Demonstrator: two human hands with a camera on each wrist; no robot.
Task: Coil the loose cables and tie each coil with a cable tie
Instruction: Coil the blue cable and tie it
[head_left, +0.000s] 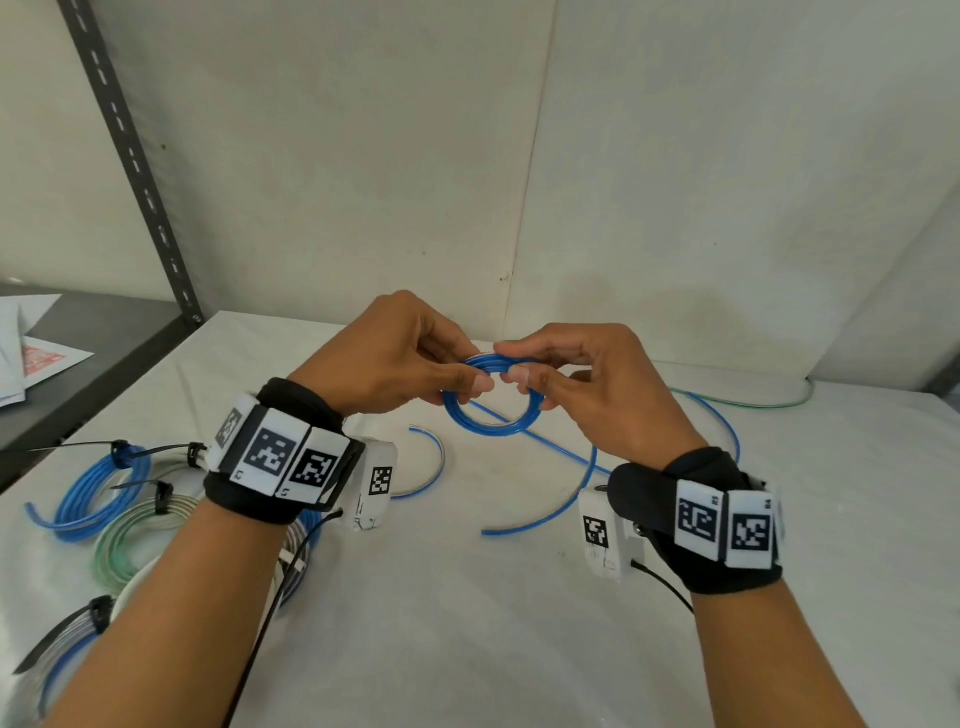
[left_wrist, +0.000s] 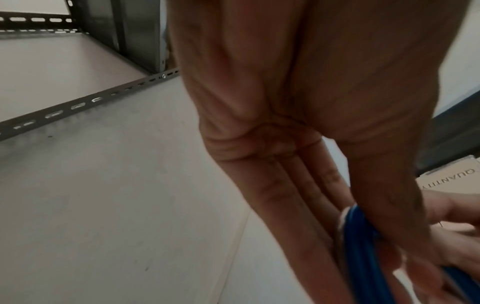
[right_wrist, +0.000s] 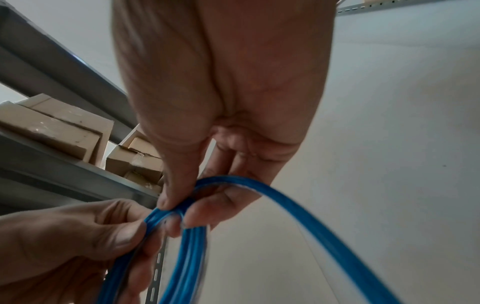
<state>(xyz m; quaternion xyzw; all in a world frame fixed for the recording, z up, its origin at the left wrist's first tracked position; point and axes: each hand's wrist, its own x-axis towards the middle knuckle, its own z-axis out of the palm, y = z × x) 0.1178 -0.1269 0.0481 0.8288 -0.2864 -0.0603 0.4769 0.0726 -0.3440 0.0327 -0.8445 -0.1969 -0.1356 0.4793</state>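
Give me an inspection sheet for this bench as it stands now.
Surface: white table, cables lying on it.
Job's things: blue coil held above the table, untied; its loose tail trails on the table. Tied blue coil and tied green coil lie left, with black cable ties.
Clutter: papers on the side shelf.
Grippers: left hand and right hand both pinch the blue coil's top.
Cables: green cable loose by the wall.
Surroundings: slotted metal upright; cardboard boxes on shelving.

Black wristbands, white coded tags
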